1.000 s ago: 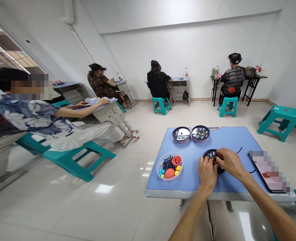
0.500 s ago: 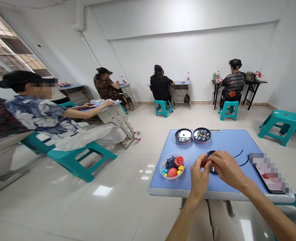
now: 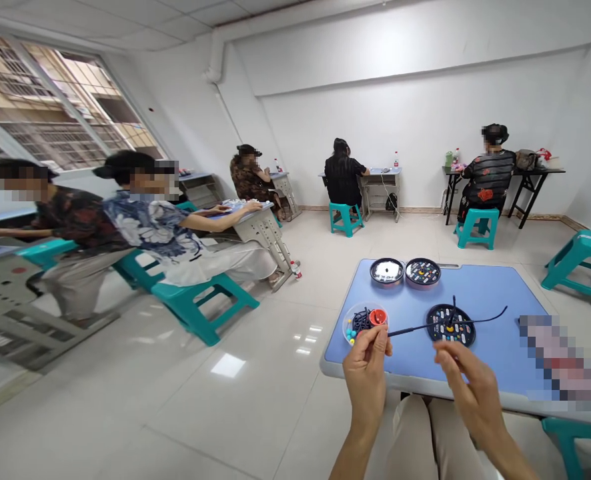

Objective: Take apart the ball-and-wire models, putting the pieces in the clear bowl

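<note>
My left hand [image 3: 365, 367] pinches a thin black rod [image 3: 438, 326] at its thicker end, by the near rim of a clear bowl. The rod stretches rightward, bends up at its far tip and passes above a round black disc [image 3: 440, 333]. Printed labels and coloured dots cover that disc, and a short dark post stands up from it. My right hand [image 3: 473, 383] is off the rod, empty, with fingers loosely curled and apart, just in front of the disc. The clear bowl [image 3: 344, 328] holds dark tubes, a red cup and small blue and yellow beads.
Two black round trays [image 3: 387, 283] stand along the back of the blue table [image 3: 400, 363]. A blurred-out phone-like slab [image 3: 560, 360] lies on the right. Teal stools [image 3: 583, 267] stand around the room. Several people sit at other desks, the nearest in a blue patterned shirt [image 3: 148, 223].
My hands have parted; the left moved toward the bowl with the rod, and the right let go. The labelled disc is now uncovered. The view has swung left.
</note>
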{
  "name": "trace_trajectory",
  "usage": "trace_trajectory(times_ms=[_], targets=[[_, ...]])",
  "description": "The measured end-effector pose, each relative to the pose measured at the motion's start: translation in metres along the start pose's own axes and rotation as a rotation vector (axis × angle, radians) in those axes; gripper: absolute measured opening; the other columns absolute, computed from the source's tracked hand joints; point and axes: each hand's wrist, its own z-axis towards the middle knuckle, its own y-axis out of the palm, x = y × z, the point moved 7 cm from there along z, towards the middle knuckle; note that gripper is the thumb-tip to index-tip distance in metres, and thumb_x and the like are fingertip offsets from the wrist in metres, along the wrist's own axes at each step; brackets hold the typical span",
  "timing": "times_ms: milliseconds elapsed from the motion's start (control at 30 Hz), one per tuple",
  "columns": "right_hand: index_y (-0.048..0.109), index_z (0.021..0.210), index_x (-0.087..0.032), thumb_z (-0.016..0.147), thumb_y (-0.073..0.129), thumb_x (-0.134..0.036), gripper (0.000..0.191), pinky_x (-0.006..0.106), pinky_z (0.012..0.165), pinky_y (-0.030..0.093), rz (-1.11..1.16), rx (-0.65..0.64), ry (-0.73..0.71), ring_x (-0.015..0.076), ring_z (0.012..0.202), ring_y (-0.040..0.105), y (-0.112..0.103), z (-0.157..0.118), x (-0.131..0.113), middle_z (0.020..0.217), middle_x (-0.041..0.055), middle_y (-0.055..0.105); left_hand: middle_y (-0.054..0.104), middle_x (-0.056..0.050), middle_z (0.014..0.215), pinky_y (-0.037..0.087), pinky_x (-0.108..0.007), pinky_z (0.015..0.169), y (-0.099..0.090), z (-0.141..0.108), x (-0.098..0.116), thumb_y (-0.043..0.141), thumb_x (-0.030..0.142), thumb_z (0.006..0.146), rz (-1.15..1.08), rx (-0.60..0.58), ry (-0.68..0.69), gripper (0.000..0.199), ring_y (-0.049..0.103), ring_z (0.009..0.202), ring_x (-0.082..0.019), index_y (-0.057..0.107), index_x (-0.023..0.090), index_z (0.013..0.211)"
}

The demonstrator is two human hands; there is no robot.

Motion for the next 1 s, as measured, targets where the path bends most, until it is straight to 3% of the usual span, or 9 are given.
trace_trajectory(times_ms=[67, 200, 300, 467, 600, 700, 833, 933, 1000], targets=[[0.067, 0.097, -0.019, 0.092, 0.053, -0.047, 0.032, 0.026, 0.047, 0.044, 0.149, -0.018, 0.251, 0.0126, 0.052, 0.051, 0.014, 0.005, 0.024, 0.071, 0.0025, 0.064, 0.059, 0.0, 0.064, 0.049, -0.024, 0.064, -0.003, -0.007, -0.006, 0.068, 0.044, 0.08, 0.035, -0.001, -0.015, 0.026, 0.056, 0.063, -0.013, 0.075, 0.019, 0.084], [0.065, 0.081, -0.017, 0.085, 0.059, -0.057, 0.041, 0.024, 0.047, 0.04, 0.419, -0.007, 0.393, 0.0101, 0.052, 0.045, 0.04, 0.021, 0.031, 0.067, 0.0014, 0.058, 0.068, -0.003, 0.076, 0.052, -0.025, 0.066, -0.009, -0.021, -0.011, 0.071, 0.041, 0.078, 0.145, 0.002, 0.022, 0.023, 0.062, 0.069, -0.015, 0.076, 0.02, 0.087], [0.065, 0.081, -0.016, 0.079, 0.067, -0.057, 0.041, 0.023, 0.046, 0.037, 0.544, -0.022, 0.466, 0.0088, 0.052, 0.043, 0.055, 0.024, 0.028, 0.067, 0.0004, 0.057, 0.071, -0.005, 0.086, 0.054, -0.026, 0.067, -0.015, -0.029, 0.0, 0.069, 0.036, 0.08, 0.246, 0.01, 0.174, 0.018, 0.065, 0.074, -0.017, 0.076, 0.021, 0.087], [0.062, 0.072, -0.016, 0.073, 0.071, -0.058, 0.043, 0.02, 0.043, 0.032, 0.684, -0.076, 0.566, 0.007, 0.05, 0.039, 0.082, 0.017, 0.026, 0.061, -0.0022, 0.052, 0.069, -0.003, 0.079, 0.053, -0.022, 0.059, -0.023, -0.042, 0.016, 0.058, 0.024, 0.09, 0.465, 0.045, 0.494, 0.016, 0.063, 0.064, -0.012, 0.073, 0.02, 0.095], [0.052, 0.059, -0.018, 0.073, 0.069, -0.052, 0.041, 0.02, 0.041, 0.025, 0.66, -0.018, 0.607, 0.0057, 0.047, 0.029, 0.108, 0.016, 0.027, 0.052, -0.0069, 0.04, 0.066, -0.002, 0.073, 0.05, -0.019, 0.056, -0.023, -0.054, 0.023, 0.055, 0.014, 0.091, 0.617, 0.139, 0.734, 0.015, 0.061, 0.06, -0.01, 0.069, 0.017, 0.095], [0.045, 0.056, -0.02, 0.076, 0.062, -0.046, 0.037, 0.021, 0.043, 0.025, 0.569, 0.085, 0.555, 0.0066, 0.048, 0.028, 0.122, 0.033, 0.028, 0.05, -0.0079, 0.035, 0.064, -0.002, 0.068, 0.047, -0.019, 0.053, -0.023, -0.065, 0.032, 0.055, 0.01, 0.09, 0.723, 0.256, 0.856, 0.014, 0.06, 0.058, -0.01, 0.067, 0.016, 0.094], [0.04, 0.056, -0.022, 0.079, 0.049, -0.044, 0.033, 0.023, 0.043, 0.024, 0.386, 0.218, 0.562, 0.0085, 0.046, 0.027, 0.112, 0.075, 0.048, 0.048, -0.0073, 0.034, 0.06, 0.002, 0.064, 0.044, -0.019, 0.053, -0.042, -0.08, 0.04, 0.058, 0.007, 0.088, 0.769, 0.324, 0.905, 0.014, 0.055, 0.054, -0.009, 0.064, 0.017, 0.097], [0.042, 0.052, -0.021, 0.079, 0.049, -0.034, 0.031, 0.025, 0.046, 0.022, 0.028, -0.141, 0.399, 0.0096, 0.048, 0.032, 0.115, 0.103, 0.051, 0.046, -0.0052, 0.037, 0.059, 0.003, 0.066, 0.046, -0.018, 0.055, -0.067, -0.07, 0.035, 0.056, 0.013, 0.091, 0.787, 0.293, 0.808, 0.01, 0.054, 0.054, -0.007, 0.065, 0.017, 0.094], [0.046, 0.05, -0.019, 0.08, 0.048, -0.026, 0.031, 0.026, 0.048, 0.022, -0.298, -0.41, 0.262, 0.0109, 0.051, 0.039, 0.125, 0.103, 0.05, 0.048, -0.0019, 0.046, 0.062, 0.002, 0.069, 0.046, -0.019, 0.056, -0.086, -0.052, 0.028, 0.056, 0.02, 0.093, 0.806, 0.313, 0.71, 0.012, 0.054, 0.055, -0.007, 0.067, 0.018, 0.089]])
